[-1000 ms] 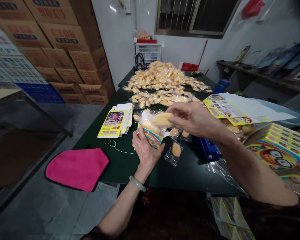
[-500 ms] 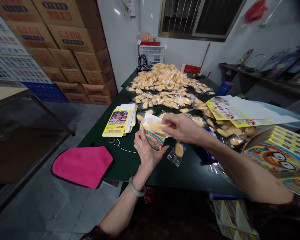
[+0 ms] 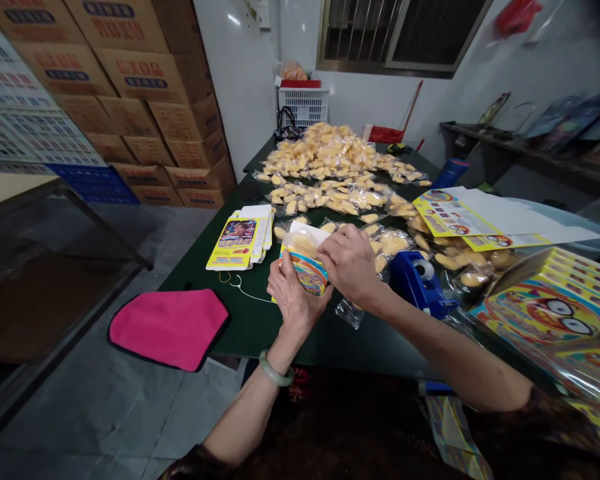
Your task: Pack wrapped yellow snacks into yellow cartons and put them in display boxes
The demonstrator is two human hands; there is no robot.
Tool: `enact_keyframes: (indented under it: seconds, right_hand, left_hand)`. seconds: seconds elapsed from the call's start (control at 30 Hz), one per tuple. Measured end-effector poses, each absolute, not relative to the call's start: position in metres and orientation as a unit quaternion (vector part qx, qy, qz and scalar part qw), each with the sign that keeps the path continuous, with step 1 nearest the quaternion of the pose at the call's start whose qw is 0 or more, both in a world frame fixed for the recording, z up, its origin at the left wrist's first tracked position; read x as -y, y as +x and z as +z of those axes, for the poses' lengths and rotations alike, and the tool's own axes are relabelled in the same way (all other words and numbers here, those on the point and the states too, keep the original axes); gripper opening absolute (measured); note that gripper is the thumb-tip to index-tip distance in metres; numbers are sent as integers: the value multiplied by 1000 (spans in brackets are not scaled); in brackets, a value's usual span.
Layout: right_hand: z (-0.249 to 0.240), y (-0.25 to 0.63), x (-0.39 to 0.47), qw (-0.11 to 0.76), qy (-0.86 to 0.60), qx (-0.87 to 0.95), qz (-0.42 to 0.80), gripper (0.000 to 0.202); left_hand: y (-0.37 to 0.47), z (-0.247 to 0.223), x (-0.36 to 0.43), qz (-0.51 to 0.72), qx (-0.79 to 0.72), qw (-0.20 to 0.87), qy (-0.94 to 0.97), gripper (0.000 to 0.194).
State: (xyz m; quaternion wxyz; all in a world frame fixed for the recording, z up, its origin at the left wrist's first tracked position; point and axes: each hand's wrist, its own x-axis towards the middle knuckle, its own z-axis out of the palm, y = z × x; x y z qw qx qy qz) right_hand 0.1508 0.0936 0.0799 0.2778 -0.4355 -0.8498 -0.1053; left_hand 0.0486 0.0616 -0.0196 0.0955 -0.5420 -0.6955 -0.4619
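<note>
My left hand (image 3: 296, 293) is wrapped round a small yellow and blue printed box (image 3: 307, 273) with its white flap raised. Pale yellow wrapped pieces show in the box's open top. At the box's right upper edge, my right hand (image 3: 349, 263) has its fingers curled together; what they pinch, if anything, is hidden. A clear wrapper (image 3: 350, 313) lies on the dark green table (image 3: 300, 343) just below my right hand. Left of the box lie flattened yellow boxes (image 3: 237, 239). A blue tape dispenser (image 3: 420, 283) stands to the right of my right wrist.
Wrapped yellow pieces (image 3: 330, 157) are heaped over the table's far part. Printed card sheets (image 3: 480, 217) and a stack of filled-looking printed boxes (image 3: 555, 307) are at the right. A pink cloth item (image 3: 170, 328) sits at the left edge. Cartons (image 3: 145, 80) stand behind left.
My right hand has moved down and closer onto the box's right edge. The yellow piece it held is now in the box's top. The tape dispenser is more exposed.
</note>
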Motion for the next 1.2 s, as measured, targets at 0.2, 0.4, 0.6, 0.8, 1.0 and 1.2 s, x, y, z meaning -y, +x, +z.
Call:
enact_keyframes:
  seconds: [0.2,0.4,0.6,0.8,1.0,1.2]
  right_hand:
    - [116,169,-78,118,-469,868,-114,25]
    - [125,156,-77,247,-336,893,-170,32]
    - [106,151,-79,119,-304,940,-101,21]
    - [62,180,-81,313,-332,890,7,33]
    - [3,247,-75,214,-722,654,69,44]
    - [-34,226,-89,132,-716,676,113,41]
  left_hand:
    - [53,-14,-60,-446,697,96,-554,114]
    - [55,-18,-58,-443,687,123,-562,109]
    - [47,-25,-56,-474,678,116,-550,111]
    - [45,-22,-58,-484,686,78,-538,108]
    - [41,-26,-58,-487,675,83,-548,123]
    - [41,-28,-56,-483,668,104,-557,120]
